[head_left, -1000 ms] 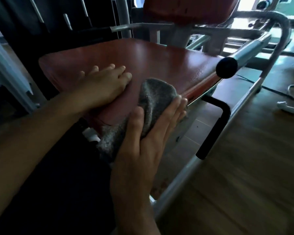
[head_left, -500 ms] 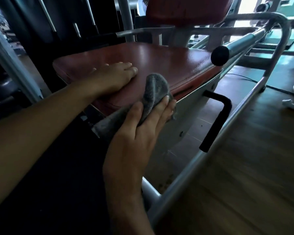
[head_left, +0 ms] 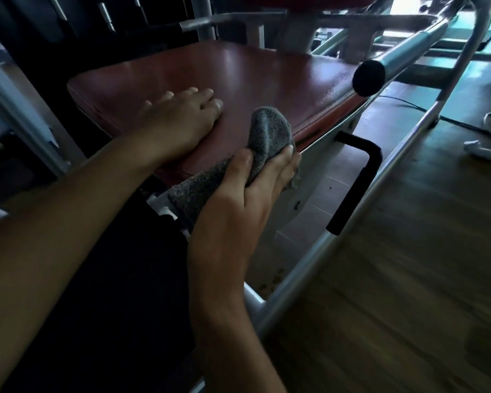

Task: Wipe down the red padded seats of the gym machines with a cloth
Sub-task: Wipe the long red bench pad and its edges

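A red padded seat of a gym machine fills the upper middle of the head view. My left hand rests flat on its near left part, fingers straight. My right hand grips a grey cloth between thumb and fingers and holds it against the seat's near edge. The cloth's top bulges over the edge onto the pad, and its tail hangs down to the left below my thumb.
A silver bar with a black end cap crosses above the seat's right side. A black L-shaped handle sticks out below the seat. The grey steel frame runs along a wooden floor. A white cable lies at far right.
My right hand has slid the cloth a little down along the seat's near edge, and its fingers have curled tighter round it. My left hand stays flat on the pad.
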A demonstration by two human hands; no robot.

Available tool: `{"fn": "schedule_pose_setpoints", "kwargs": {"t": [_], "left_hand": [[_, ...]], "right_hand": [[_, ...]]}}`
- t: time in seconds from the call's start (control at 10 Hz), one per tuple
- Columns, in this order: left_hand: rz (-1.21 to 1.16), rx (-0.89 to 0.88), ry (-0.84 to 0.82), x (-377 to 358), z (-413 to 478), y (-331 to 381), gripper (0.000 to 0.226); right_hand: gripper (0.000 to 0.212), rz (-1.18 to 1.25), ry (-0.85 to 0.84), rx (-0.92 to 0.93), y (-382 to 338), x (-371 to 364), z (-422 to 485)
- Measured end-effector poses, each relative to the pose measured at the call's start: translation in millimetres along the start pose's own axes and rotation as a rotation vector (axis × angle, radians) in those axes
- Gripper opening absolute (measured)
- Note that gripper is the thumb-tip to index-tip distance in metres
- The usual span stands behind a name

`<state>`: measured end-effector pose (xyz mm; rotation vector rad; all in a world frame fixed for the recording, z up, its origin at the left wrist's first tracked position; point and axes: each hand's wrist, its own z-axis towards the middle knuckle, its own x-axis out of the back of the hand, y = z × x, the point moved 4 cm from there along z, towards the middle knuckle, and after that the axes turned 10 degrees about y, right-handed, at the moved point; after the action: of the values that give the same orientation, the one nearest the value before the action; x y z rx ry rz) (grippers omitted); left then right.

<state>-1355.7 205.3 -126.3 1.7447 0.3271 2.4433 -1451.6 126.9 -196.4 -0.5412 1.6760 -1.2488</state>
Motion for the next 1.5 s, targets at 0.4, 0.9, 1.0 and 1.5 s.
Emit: {"fn": "schedule_pose_setpoints", "kwargs": {"t": [0.4, 0.9, 1.0, 1.5], "left_hand": [[-0.029, -0.05, -0.046, -9, 9, -5, 0.051], [-0.416, -0.362, -0.066, -9, 11, 20, 0.063], [-0.427, -0.356, -0.056, -12, 12, 17, 0.06], [-0.446, -0.384, -0.007, -13, 11, 17, 0.049]], "right_hand": [[0.058, -0.14, 0.088, -0.105, -19, 7, -37], [0.056, -0.191, 0.114, -0.128, -24, 15, 9], [0.055, -0.185, 0.081, -0.159, -24, 17, -6], [0.053, -0.219, 0.066, -0.106, -24, 21, 19]]}}
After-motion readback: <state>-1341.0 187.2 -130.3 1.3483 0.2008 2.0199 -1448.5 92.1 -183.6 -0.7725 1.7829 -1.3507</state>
